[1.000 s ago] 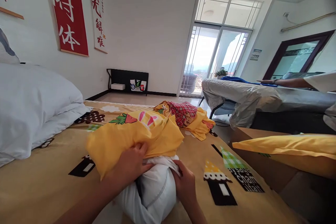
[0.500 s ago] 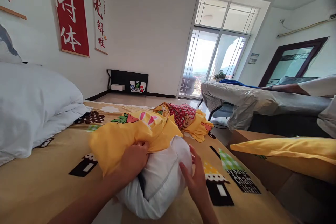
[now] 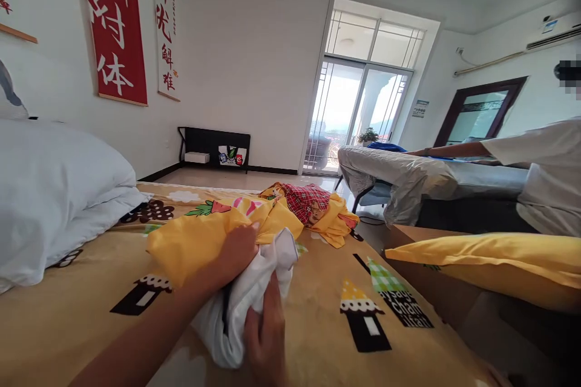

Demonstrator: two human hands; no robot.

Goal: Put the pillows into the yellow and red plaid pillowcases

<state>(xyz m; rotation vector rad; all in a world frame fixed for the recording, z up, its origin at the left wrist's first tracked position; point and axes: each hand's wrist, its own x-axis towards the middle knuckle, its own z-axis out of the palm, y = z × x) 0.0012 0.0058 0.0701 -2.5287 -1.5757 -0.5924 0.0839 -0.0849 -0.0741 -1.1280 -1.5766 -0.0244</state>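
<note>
A yellow pillowcase (image 3: 186, 240) with carrot prints lies bunched on the patterned bedspread (image 3: 313, 308). My left hand (image 3: 239, 249) is closed on its edge, where the yellow cloth meets a white pillow (image 3: 242, 290). Part of the pillow sticks out toward me, squeezed narrow and folded. My right hand (image 3: 267, 332) grips its near right side, thumb and fingers pressing into the white fabric. How far the pillow reaches inside the case is hidden.
Beyond lies a crumpled yellow and red-checked cloth (image 3: 313, 202). White bedding (image 3: 68, 193) is piled at left. At right, a yellow pillow (image 3: 494, 260) rests over a cardboard box (image 3: 417, 233). A person (image 3: 554, 157) reaches across a plastic-covered table (image 3: 394, 169).
My right hand has moved left and inward, pressing the white pillow narrower. My left hand keeps its hold on the pillowcase edge. The view has shifted, showing more of the other person.
</note>
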